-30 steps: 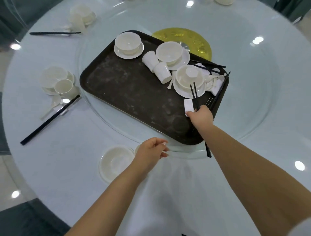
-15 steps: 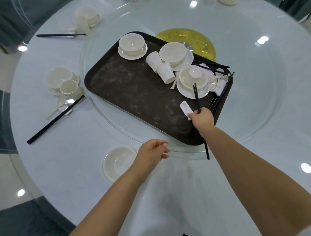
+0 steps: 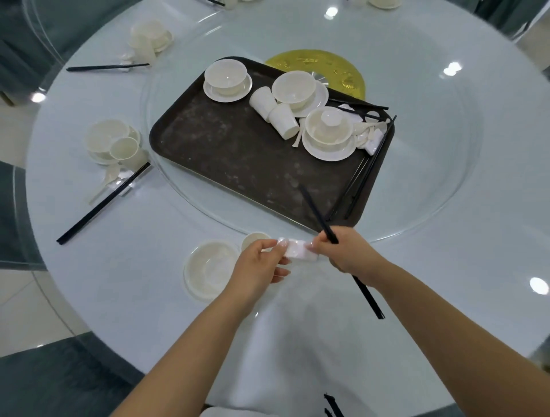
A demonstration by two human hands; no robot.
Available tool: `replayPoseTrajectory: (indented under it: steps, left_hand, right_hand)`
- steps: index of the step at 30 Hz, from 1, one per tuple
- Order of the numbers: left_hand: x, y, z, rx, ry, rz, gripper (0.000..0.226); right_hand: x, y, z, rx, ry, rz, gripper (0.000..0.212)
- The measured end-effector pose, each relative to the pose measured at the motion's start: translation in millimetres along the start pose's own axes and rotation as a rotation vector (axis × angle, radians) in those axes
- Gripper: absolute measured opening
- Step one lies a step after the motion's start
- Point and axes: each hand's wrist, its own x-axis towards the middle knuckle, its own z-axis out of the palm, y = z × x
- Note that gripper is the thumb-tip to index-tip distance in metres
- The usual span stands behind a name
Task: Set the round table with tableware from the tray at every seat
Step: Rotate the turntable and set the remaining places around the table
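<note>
- The left hand (image 3: 258,262) covers most of a small cup (image 3: 253,239) near the table's (image 3: 446,268) near edge.
- The right hand (image 3: 346,253) hides the middle of a pair of black chopsticks (image 3: 315,211).
- A place setting (image 3: 382,3) at the table's far edge is cut off by the picture's top.
- Spoons and rests (image 3: 369,137) at the tray's (image 3: 238,154) right end blur together.

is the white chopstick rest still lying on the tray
No, the white chopstick rest is off the tray, held between the left hand and right hand.

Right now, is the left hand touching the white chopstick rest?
Touching. The head view shows the left hand with its fingertips pinching one end of the white chopstick rest, while the right hand holds the other end along with black chopsticks.
</note>
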Motion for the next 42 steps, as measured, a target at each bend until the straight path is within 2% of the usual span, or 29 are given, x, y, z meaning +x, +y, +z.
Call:
replayPoseTrajectory:
  steps: [3,7,15,21,27,32,38,42]
  left_hand:
    - [-11,-25,-3,0.005,-0.005,-0.034,0.019]
    - [-23,-59,-1,-0.028,-0.01,-0.136,0.017]
    - [-20,-99,-2,-0.14,0.115,-0.304,0.022]
    - [-5,-103,0,-0.213,0.214,-0.306,0.015]
    - [4,-105,4,-0.178,0.28,-0.265,0.019]
    - [2,-104,6,-0.187,0.286,-0.24,0.019]
    - [0,-103,3,-0.178,0.24,-0.228,0.018]
    - [-1,-104,1,-0.165,0.221,-0.226,0.012]
  right_hand:
    - [-14,19,12,-0.012,-0.007,0.033,0.022]
    - [-25,45,35,-0.016,0.079,0.057,0.018]
    - [-30,74,70,0.083,0.142,0.215,0.011]
    - [-34,86,82,-0.059,0.185,0.24,0.013]
    - [-41,94,97,-0.029,0.125,0.252,0.01]
    - [-36,91,106,-0.12,0.099,0.247,0.016]
    - [-30,85,111,-0.35,0.106,0.242,0.01]
    - [-30,84,112,-0.414,0.104,0.228,0.014]
